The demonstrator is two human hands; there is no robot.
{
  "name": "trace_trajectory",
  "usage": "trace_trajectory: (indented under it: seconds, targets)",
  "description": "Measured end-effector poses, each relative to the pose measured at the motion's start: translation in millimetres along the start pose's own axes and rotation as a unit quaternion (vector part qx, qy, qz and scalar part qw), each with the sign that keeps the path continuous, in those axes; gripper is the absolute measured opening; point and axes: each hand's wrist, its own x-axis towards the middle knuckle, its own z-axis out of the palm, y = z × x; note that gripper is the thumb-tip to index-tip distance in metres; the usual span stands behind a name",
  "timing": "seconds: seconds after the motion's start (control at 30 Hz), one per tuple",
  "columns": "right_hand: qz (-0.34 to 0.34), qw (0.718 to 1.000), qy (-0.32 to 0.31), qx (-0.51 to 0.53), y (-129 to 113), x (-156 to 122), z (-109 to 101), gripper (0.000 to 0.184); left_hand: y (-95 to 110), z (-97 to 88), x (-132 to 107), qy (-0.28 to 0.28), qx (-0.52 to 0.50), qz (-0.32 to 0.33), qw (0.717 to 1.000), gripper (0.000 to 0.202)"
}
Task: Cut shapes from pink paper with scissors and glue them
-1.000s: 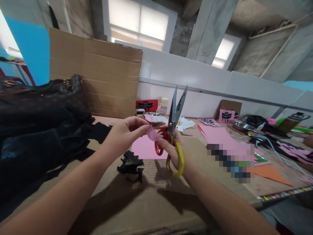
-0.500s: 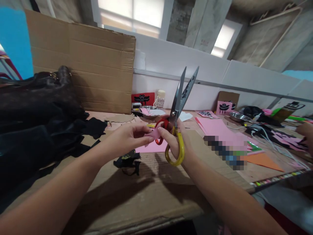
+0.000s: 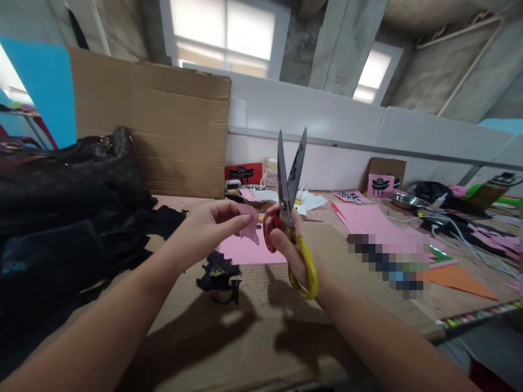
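Between the thumb and fingers of my left hand [image 3: 223,220] is a small piece of pink paper [image 3: 250,226] with a cut, pointed edge. My right hand [image 3: 288,242] is closed round the scissors [image 3: 292,204], which have one red and one yellow handle. Their blades point up and away from me, spread apart, with nothing between them. A pink sheet [image 3: 249,253] lies on the cardboard below both hands. Black cut scraps [image 3: 218,272] with a gold speckle lie on the cardboard under my left hand.
Dark bags [image 3: 69,179] fill the left side, before an upright cardboard sheet [image 3: 175,125]. At the back are a metal dish [image 3: 253,193], a red card [image 3: 244,173] and white tissue [image 3: 312,201]. To the right lie pink sheets [image 3: 368,218], orange paper [image 3: 463,280] and cables [image 3: 455,234].
My hands have moved apart, and my right hand no longer touches the small pink piece, which stays in my left. The scissors have come lower and their handles have shifted towards me.
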Motion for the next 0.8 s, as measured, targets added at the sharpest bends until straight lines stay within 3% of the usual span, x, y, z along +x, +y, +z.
trace_trajectory:
  seconds: [0.13,0.27,0.5,0.8]
  targets:
    - [0.02,0.999,-0.038,0.006,12.3,-4.3,2.2,0.05,6.8,-2.3,-0.5,0.062,-0.016,0.031,0.997,0.017]
    - [0.042,0.998,-0.052,-0.004,18.2,-8.3,6.3,0.043,10.0,-2.0,-2.4,0.096,-0.025,0.049,0.994,0.016]
    - [0.07,0.993,-0.079,-0.045,6.8,-9.4,10.4,0.049,12.8,-3.4,-2.6,0.124,-0.042,0.049,0.99,0.015]
    - [0.068,0.994,-0.088,0.003,20.3,-10.4,13.1,0.048,15.1,-2.8,-4.1,0.119,-0.044,0.047,0.991,0.019]
